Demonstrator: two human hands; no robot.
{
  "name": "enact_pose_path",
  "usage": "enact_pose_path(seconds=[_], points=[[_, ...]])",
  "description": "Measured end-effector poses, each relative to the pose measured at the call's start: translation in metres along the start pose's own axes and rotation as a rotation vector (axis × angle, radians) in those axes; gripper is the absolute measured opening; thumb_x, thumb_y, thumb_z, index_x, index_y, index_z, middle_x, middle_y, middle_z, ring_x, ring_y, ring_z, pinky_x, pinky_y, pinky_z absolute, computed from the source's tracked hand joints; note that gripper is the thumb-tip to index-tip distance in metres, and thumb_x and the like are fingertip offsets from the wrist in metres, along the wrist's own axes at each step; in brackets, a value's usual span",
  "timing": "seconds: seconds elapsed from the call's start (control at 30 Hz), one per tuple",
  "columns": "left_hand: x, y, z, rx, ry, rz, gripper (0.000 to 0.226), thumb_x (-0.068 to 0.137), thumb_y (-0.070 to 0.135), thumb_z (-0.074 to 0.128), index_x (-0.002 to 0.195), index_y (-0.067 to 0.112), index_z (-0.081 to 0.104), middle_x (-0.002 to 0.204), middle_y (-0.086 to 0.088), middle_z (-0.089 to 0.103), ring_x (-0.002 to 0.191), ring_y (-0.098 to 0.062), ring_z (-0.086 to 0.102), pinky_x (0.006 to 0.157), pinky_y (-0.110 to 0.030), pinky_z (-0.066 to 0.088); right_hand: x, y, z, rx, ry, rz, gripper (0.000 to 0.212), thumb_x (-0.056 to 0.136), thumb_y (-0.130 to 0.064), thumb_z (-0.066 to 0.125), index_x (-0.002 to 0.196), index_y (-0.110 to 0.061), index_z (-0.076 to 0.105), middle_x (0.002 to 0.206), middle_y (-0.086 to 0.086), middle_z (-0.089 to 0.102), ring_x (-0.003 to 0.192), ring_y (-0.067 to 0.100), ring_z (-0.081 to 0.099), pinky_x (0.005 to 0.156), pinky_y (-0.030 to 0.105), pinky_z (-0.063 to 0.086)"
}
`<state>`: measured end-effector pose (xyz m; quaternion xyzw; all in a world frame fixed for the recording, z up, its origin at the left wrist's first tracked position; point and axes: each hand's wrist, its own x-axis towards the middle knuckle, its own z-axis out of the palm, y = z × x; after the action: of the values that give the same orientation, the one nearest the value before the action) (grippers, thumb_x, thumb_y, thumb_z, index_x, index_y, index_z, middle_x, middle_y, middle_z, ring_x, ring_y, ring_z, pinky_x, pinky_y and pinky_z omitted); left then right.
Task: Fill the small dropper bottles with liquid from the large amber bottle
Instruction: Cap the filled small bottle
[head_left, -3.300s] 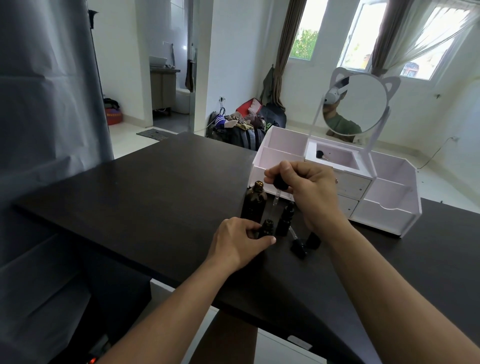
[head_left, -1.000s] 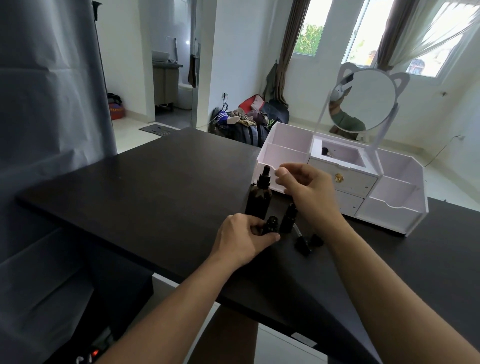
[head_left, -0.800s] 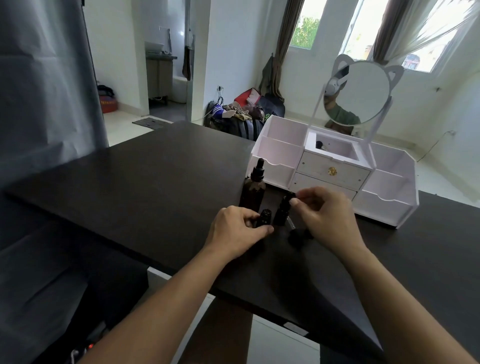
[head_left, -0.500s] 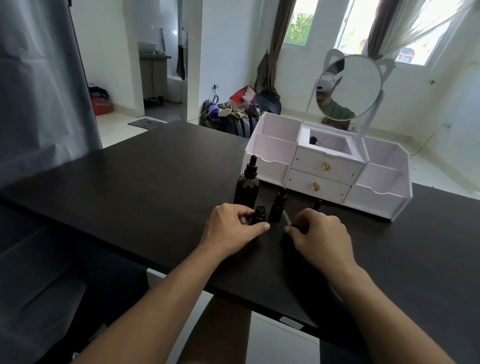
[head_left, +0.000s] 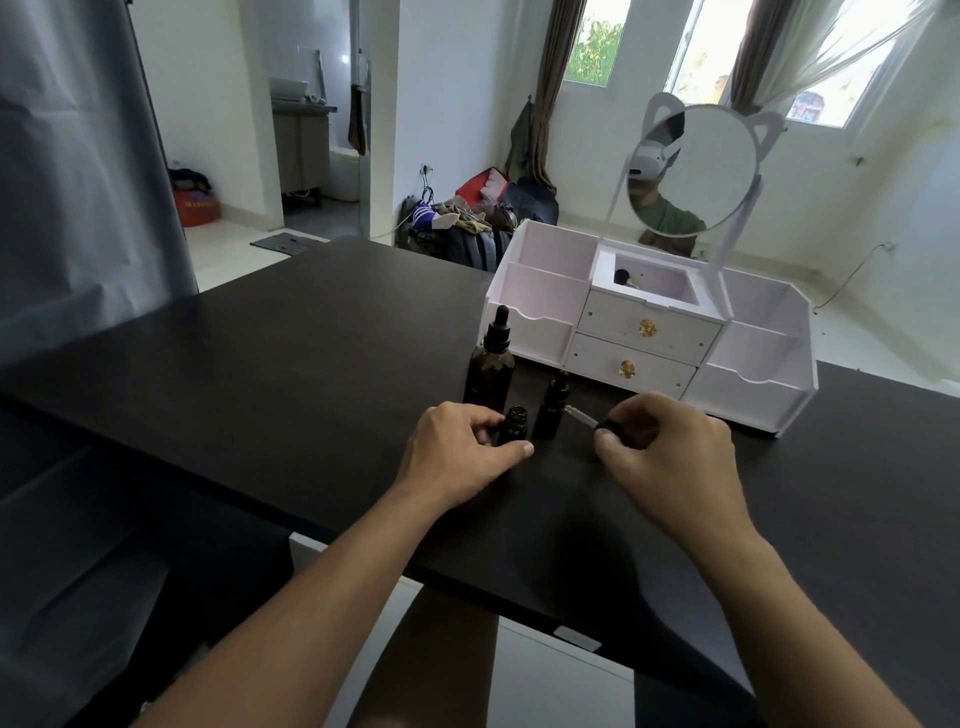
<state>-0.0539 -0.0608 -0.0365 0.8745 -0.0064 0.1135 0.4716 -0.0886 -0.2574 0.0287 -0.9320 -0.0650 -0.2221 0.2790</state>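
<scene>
Near the middle of the frame, on the dark tabletop (head_left: 311, 364), the left hand (head_left: 457, 457) rests with its thumb and fingers curled round a small open dropper bottle (head_left: 514, 423), whose uncapped neck shows just above the fingertips. Just right of it stands a second small dropper bottle (head_left: 553, 410), upright and capped. Behind and slightly left of both stands the large amber bottle (head_left: 491, 371), upright, with its black dropper cap on. To the right of centre, the right hand (head_left: 670, 452) pinches a black dropper cap (head_left: 615, 431) between thumb and curled fingers; its clear glass pipette (head_left: 579, 414) points left and slightly up towards the capped small bottle, the tip close beside that bottle but whether it touches cannot be told. Behind the bottles, in the upper right of the frame, sits a white cosmetic organiser (head_left: 649, 338) with two drawers carrying gold knobs, open side compartments and a top well holding a small dark object. A round mirror with cat ears (head_left: 696, 166) rises from the organiser on a white stand. In the upper middle, on the floor beyond the table, lies a pile of bags and clothes (head_left: 467, 218), and a grey curtain (head_left: 78, 182) hangs along the left edge.
</scene>
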Motion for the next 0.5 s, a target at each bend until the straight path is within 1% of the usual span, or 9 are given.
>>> enact_pose_path(seconds=[0.1, 0.23, 0.3, 0.4, 0.43, 0.5], points=[[-0.001, 0.001, -0.001, 0.004, -0.002, 0.008, 0.038, 0.074, 0.045, 0.08, 0.107, 0.026, 0.075, 0.069, 0.007, 0.061, 0.065, -0.006, 0.058, 0.063, -0.026, 0.052, 0.007, -0.007, -0.002, 0.144, -0.039, -0.058, 0.014, 0.079, -0.015, 0.076, 0.092, -0.019, 0.073, 0.081, -0.01, 0.067, 0.075, 0.0, 0.062, 0.066, 0.008, 0.047], [-0.001, 0.002, -0.002, 0.012, -0.043, -0.003, 0.035, 0.076, 0.044, 0.079, 0.106, 0.026, 0.075, 0.073, 0.004, 0.066, 0.07, -0.01, 0.062, 0.069, -0.031, 0.055, 0.018, -0.016, -0.001, 0.178, -0.08, -0.127, 0.017, 0.082, -0.011, 0.072, 0.096, -0.02, 0.071, 0.086, -0.01, 0.066, 0.073, -0.002, 0.06, 0.063, 0.0, 0.041], [-0.002, 0.003, -0.003, 0.008, -0.057, -0.008, 0.033, 0.077, 0.044, 0.078, 0.105, 0.027, 0.075, 0.074, 0.005, 0.066, 0.072, -0.01, 0.063, 0.071, -0.032, 0.056, 0.022, -0.019, 0.001, 0.153, -0.101, -0.159, 0.019, 0.083, -0.01, 0.07, 0.098, -0.021, 0.07, 0.086, -0.013, 0.063, 0.073, -0.003, 0.057, 0.063, -0.001, 0.037], [-0.002, 0.004, -0.004, 0.01, -0.082, -0.014, 0.033, 0.079, 0.043, 0.076, 0.107, 0.027, 0.074, 0.081, 0.009, 0.067, 0.078, -0.006, 0.063, 0.076, -0.031, 0.055, 0.027, -0.023, 0.005, 0.091, -0.147, -0.209, 0.022, 0.086, -0.01, 0.068, 0.103, -0.023, 0.069, 0.092, -0.012, 0.064, 0.078, -0.003, 0.055, 0.07, 0.006, 0.037], [-0.002, 0.004, -0.003, 0.015, -0.088, -0.022, 0.034, 0.079, 0.043, 0.076, 0.109, 0.027, 0.073, 0.084, 0.009, 0.067, 0.08, -0.006, 0.063, 0.078, -0.031, 0.055, 0.029, -0.025, 0.006, 0.073, -0.171, -0.228, 0.023, 0.087, -0.01, 0.067, 0.106, -0.023, 0.068, 0.094, -0.012, 0.063, 0.08, -0.005, 0.054, 0.07, 0.005, 0.037], [-0.002, 0.005, -0.003, 0.034, -0.083, -0.04, 0.038, 0.079, 0.043, 0.076, 0.113, 0.027, 0.071, 0.089, 0.009, 0.067, 0.084, -0.007, 0.062, 0.08, -0.031, 0.055, 0.032, -0.029, 0.008, 0.049, -0.214, -0.27, 0.025, 0.089, -0.008, 0.064, 0.11, -0.022, 0.067, 0.098, -0.011, 0.06, 0.079, -0.008, 0.051, 0.067, 0.0, 0.039]])
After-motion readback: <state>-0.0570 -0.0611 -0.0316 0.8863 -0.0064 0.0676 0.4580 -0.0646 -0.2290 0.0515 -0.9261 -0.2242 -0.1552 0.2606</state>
